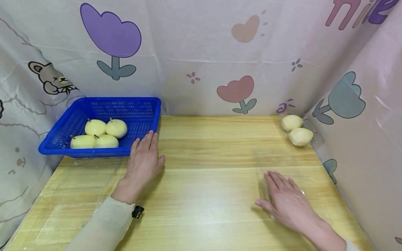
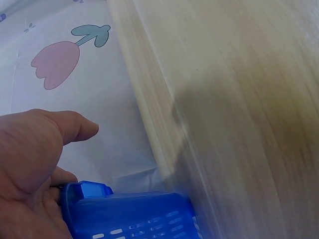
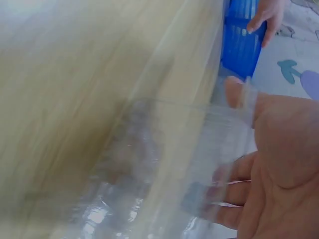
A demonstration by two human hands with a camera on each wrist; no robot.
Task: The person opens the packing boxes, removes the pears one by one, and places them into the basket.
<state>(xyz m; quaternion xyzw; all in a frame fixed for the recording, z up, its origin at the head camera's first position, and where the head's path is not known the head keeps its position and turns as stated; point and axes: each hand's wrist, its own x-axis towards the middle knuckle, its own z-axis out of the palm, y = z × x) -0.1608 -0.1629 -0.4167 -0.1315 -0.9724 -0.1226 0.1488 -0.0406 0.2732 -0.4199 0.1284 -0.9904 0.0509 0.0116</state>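
A blue plastic basket (image 1: 50, 150) stands at the back left with several pale yellow pears (image 1: 117, 129) in it. My left hand (image 1: 142, 162) rests at the basket's near right corner with straight fingers; in the left wrist view, its fingertips lie against the rim and the thumb is free. On the right, my right hand (image 1: 287, 200) is over a clear plastic box (image 3: 149, 144), its fingers extended and its thumb spread to the side. Fingers of the right hand (image 3: 294, 144) touch the box's edge in the right wrist view. That box is barely visible from above.
Two yellow pears (image 1: 300, 136) sit in clear plastic packaging at the back right corner. More clear plastic containers (image 1: 91, 177) lie on the wooden table (image 1: 201, 202) at the left, below the basket. Printed curtains (image 1: 194, 42) border the table at the back and sides.
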